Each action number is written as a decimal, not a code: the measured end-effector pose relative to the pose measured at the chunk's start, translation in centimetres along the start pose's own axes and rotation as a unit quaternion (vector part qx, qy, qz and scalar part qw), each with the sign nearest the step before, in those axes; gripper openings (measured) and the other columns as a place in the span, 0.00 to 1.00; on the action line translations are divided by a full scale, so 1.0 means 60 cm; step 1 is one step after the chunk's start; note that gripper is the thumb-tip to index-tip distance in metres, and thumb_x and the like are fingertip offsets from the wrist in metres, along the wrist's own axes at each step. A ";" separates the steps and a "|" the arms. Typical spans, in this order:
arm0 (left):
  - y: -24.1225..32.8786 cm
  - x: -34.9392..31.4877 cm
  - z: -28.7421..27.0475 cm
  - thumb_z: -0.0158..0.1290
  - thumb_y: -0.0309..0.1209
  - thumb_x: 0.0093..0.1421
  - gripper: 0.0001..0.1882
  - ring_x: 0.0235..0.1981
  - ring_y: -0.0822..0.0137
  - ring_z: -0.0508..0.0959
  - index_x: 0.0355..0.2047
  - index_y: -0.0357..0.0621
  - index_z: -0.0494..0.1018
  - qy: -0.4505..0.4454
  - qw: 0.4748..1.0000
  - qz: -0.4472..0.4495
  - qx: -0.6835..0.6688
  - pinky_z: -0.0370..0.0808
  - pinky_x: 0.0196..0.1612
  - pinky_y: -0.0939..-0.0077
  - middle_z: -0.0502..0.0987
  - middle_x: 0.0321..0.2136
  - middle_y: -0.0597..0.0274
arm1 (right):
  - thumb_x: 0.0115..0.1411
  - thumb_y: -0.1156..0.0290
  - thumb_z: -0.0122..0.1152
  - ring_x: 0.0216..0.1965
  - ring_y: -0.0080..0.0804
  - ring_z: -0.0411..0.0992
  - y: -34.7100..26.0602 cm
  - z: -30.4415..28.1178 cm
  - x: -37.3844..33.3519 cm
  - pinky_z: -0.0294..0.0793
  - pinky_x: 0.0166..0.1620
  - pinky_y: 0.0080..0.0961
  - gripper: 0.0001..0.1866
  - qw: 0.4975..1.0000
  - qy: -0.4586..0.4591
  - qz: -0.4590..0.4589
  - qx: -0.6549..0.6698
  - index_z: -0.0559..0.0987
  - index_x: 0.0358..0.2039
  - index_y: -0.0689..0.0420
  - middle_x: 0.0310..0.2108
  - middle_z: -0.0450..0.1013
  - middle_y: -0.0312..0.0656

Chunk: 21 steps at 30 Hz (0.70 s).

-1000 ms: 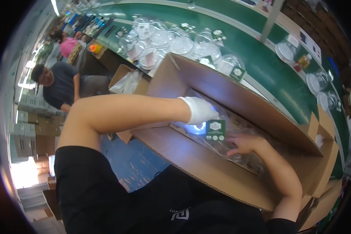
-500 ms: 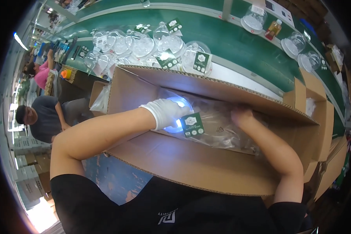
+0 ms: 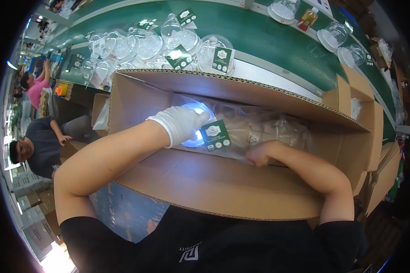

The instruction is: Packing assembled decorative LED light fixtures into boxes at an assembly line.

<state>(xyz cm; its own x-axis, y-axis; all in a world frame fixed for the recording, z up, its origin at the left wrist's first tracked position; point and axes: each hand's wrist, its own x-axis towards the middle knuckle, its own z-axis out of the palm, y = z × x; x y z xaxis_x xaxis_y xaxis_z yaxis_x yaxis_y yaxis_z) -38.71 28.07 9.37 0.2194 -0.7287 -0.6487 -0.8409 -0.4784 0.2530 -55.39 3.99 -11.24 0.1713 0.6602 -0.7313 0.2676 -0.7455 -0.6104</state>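
Note:
Inside a long open cardboard box [image 3: 205, 184], my left hand [image 3: 181, 125], in a white glove, is closed on a glowing clear round ornament [image 3: 199, 108]. A green square tag [image 3: 216, 135] hangs beside its fingers. The ornament rests at the left end of a clear plastic bag [image 3: 234, 119] spread along the box floor. My bare right hand [image 3: 261, 154] is at the bag's near edge, fingers bent and close together on the film; their tips are partly hidden. Clear rounded shapes show at the bag's right part, but I cannot tell whether they are objects or folds.
Beyond the box runs a green conveyor [image 3: 255, 38] with several clear domed ornaments [image 3: 146, 43] clustered at the left. More domes and a bottle [image 3: 308, 18] stand at the far right. A smaller open carton [image 3: 357, 98] adjoins on the right. A seated person [image 3: 41, 139] is at left.
My right hand has come from the far side of the bag to its near edge. The bag lies more spread out. The left hand keeps hold of the lit ornament; the view has shifted slightly.

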 end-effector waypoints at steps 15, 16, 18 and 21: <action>0.008 0.003 -0.011 0.59 0.40 0.60 0.25 0.37 0.41 0.82 0.53 0.42 0.69 0.012 1.000 0.000 0.003 0.78 0.41 0.49 0.82 0.35 0.44 | 0.67 0.59 0.58 0.41 0.53 0.79 -0.150 -0.234 -0.236 0.77 0.46 0.44 0.19 0.999 0.031 0.012 0.034 0.79 0.47 0.63 0.40 0.80 0.55; 0.009 -0.009 -0.006 0.59 0.39 0.60 0.25 0.38 0.42 0.83 0.55 0.43 0.69 0.028 1.000 0.000 -0.009 0.79 0.41 0.50 0.82 0.35 0.44 | 0.68 0.61 0.56 0.42 0.55 0.78 -0.189 -0.271 -0.278 0.76 0.47 0.44 0.18 0.995 0.071 -0.060 0.045 0.79 0.47 0.63 0.40 0.80 0.55; 0.012 -0.019 -0.010 0.59 0.39 0.60 0.25 0.37 0.42 0.83 0.56 0.44 0.69 0.015 1.000 -0.008 -0.017 0.79 0.41 0.50 0.82 0.35 0.43 | 0.70 0.66 0.55 0.38 0.46 0.81 -0.232 -0.335 -0.345 0.80 0.41 0.38 0.15 0.974 0.139 -0.175 0.036 0.79 0.50 0.62 0.36 0.81 0.50; 0.006 -0.025 0.003 0.57 0.34 0.61 0.23 0.33 0.44 0.84 0.56 0.45 0.68 0.057 0.998 0.023 0.000 0.79 0.36 0.50 0.82 0.32 0.45 | 0.69 0.68 0.55 0.22 0.26 0.80 -0.252 -0.423 -0.397 0.77 0.24 0.19 0.13 0.932 0.324 -0.115 0.119 0.80 0.49 0.60 0.31 0.82 0.43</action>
<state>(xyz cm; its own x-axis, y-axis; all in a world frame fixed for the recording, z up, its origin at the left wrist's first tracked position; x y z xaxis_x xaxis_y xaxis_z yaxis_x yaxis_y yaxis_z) -39.41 29.04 10.30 0.2361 -0.8010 -0.5501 -0.8512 -0.4435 0.2805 -39.43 1.85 23.14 0.6925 0.6635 -0.2833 0.1629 -0.5263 -0.8345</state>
